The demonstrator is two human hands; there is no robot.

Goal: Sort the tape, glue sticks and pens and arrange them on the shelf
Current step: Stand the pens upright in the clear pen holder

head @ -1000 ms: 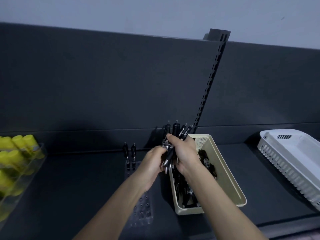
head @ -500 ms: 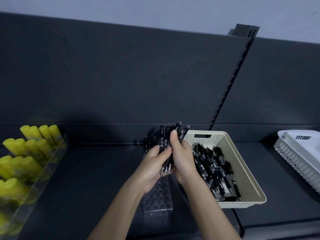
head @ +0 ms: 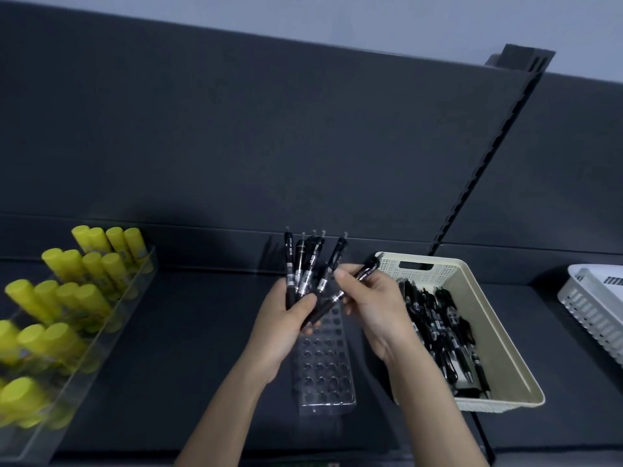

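dark shelf (head: 188, 332), grey wall (head: 337, 18); left hand (head: 279, 328) grips pens (head: 305, 264), right hand (head: 374, 308) pinches single pen (head: 328, 303).

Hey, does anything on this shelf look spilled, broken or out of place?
Nothing looks spilled or damaged. The only untidy spot is the beige basket, where the loose pens lie in a crisscross heap. The glue sticks stand, leaning, in even rows in their clear tray.

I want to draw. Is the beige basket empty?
Not empty: many black pens lie piled in the basket, along its left side.
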